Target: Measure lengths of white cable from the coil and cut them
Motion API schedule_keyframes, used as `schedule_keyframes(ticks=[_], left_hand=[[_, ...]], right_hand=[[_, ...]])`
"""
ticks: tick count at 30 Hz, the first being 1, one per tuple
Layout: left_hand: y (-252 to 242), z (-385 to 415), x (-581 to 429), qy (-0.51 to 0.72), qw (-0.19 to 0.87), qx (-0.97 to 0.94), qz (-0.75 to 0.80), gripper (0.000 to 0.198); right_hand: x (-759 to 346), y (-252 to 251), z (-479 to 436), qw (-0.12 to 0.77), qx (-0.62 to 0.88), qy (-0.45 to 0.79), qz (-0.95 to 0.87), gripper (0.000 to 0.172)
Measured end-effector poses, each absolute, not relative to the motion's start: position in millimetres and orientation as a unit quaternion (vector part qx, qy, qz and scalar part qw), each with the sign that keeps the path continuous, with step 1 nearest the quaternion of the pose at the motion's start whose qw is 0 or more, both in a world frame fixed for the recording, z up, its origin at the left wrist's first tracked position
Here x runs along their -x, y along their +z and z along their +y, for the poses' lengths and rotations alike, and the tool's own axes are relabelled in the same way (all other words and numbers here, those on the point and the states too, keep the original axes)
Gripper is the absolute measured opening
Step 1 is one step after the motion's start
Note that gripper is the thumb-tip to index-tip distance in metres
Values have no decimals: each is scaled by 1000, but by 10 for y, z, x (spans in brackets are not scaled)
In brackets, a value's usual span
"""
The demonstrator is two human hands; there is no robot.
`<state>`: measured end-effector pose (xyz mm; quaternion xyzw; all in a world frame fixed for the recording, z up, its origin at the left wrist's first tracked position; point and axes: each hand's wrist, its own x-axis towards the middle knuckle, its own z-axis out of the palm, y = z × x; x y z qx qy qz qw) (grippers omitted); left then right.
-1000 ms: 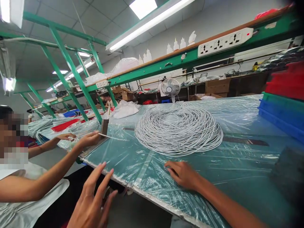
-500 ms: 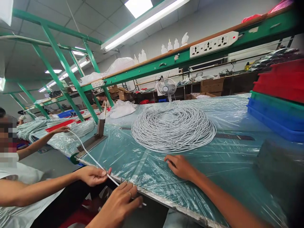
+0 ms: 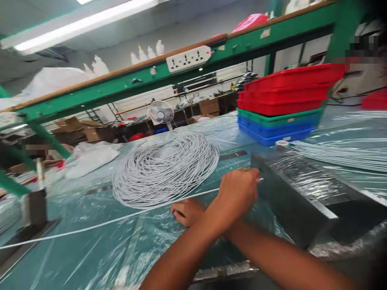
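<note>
My left hand (image 3: 240,191) is closed round a thin white cable (image 3: 121,219), whose short end pokes out on the hand's right. The cable runs from there down to the left edge of view. Beneath my left forearm, which crosses over my right, my right hand (image 3: 189,211) rests on the plastic-covered table (image 3: 99,245). Its fingers are curled, with something dark between them that I cannot make out. Just behind the hands lies a big loose coil of white cable (image 3: 166,169).
A dark metal trough (image 3: 290,197) stands on the right, with cut cables (image 3: 341,155) behind it. Stacked red, green and blue bins (image 3: 281,104) are at the back right. A metal bracket (image 3: 34,209) stands at left. A green shelf beam (image 3: 121,88) with a socket strip spans above.
My left hand has carried the cable end from the table's front edge to the right, across my right arm. The view has swung right; the co-worker's hands have left it.
</note>
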<state>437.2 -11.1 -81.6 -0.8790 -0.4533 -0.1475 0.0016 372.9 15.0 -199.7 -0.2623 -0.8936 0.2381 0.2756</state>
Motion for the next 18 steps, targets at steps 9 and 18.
schedule_keyframes(ticks=[9, 18], left_hand=[[-964, 31, -4572, -203, -73, 889, -403, 2], [-975, 51, -4557, -199, -84, 891, -400, 7]], right_hand=[[-3748, -1968, 213, 228, 256, 210, -915, 34], [-3757, -1980, 252, 236, 203, 216, -925, 18]])
